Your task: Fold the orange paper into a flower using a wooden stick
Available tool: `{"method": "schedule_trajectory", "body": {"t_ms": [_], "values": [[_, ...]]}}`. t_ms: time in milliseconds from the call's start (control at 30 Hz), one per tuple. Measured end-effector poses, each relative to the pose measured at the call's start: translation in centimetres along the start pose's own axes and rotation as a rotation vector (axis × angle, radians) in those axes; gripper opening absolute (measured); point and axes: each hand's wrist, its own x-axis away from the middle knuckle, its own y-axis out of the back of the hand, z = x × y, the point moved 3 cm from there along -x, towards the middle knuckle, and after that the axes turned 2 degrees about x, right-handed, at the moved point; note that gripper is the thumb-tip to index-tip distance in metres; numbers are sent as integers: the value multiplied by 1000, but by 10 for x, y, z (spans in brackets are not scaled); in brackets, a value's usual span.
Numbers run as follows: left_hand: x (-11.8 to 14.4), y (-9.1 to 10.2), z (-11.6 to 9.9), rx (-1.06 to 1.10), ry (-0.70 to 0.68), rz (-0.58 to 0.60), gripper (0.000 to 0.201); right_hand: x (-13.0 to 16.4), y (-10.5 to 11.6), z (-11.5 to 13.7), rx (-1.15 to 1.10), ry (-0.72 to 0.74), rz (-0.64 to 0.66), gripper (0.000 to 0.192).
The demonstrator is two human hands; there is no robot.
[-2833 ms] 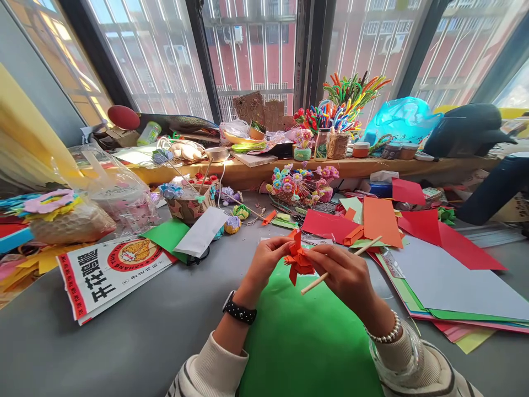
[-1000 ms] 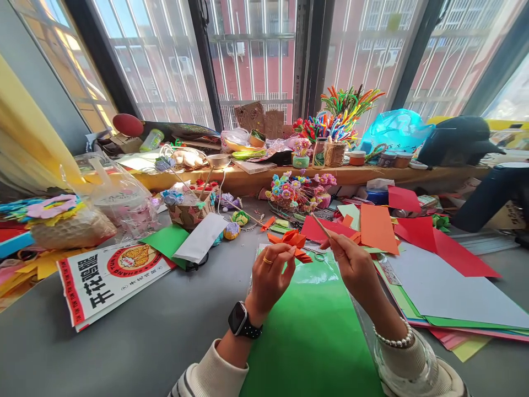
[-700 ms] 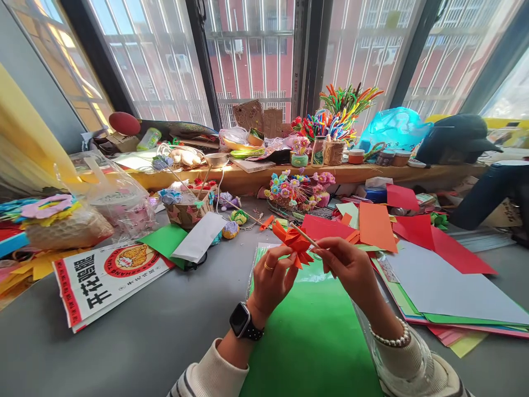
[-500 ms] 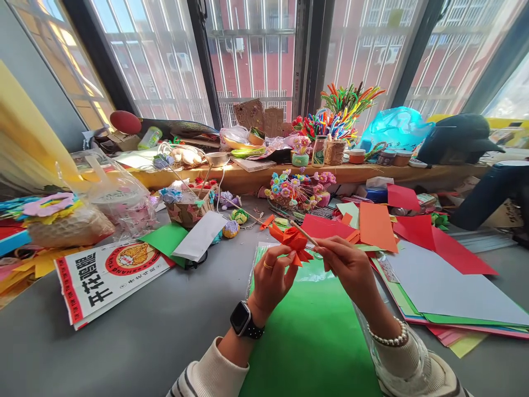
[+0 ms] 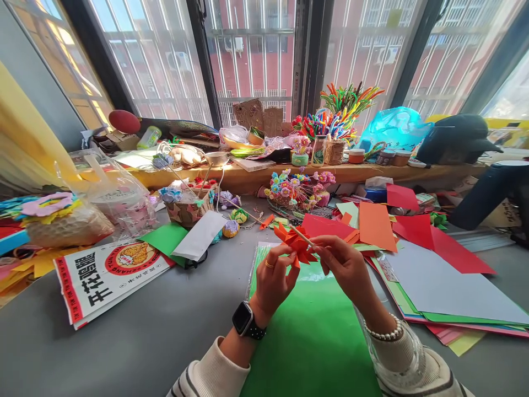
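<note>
Left hand pinches the folded orange paper flower; right hand grips a wooden stick laid against it. Petals formed; stick apparently not yet fixed.

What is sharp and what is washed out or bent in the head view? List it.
Head view: strong daylight through the windows washes the panes pale; the frames bow outward from wide-angle distortion; the left hand, right hand, orange paper flower and wooden stick are sharp; the green sheet shows a soft sheen.
</note>
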Motion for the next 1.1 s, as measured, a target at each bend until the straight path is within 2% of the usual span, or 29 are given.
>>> {"method": "schedule_trajectory", "body": {"t_ms": [167, 300, 533, 700, 800, 867, 900, 967, 1100], "values": [[0, -2, 0, 10, -3, 5, 11, -1, 0, -1, 41, 31, -15, 15], [-2, -3, -2, 10, -24, 18, 7, -3, -1, -4, 9, -39, 38, 14], [-2, -4, -5, -57, -82, 62, 7, -5, 2, -1, 9, -93, 27, 17], [-1, -7, -6, -28, -89, 94, 12, -3, 3, 5, 243, 90, -78, 12], [-5, -4, -5, 41, -107, 179, 18, -1, 3, 7, 433, 228, -124, 11], [-9, 1, -3, 95, -131, 221, 30, 1, 3, 6, 537, 299, -110, 12], [-11, 4, -1, 92, -121, 201, 35, 1, 3, 6, 582, 329, -100, 13], [-16, 10, 4, 31, -70, 173, 35, 2, 2, 5, 661, 384, -72, 14], [-20, 9, 8, -1, -52, 245, 23, 3, -1, 4, 749, 494, -13, 16]]}}
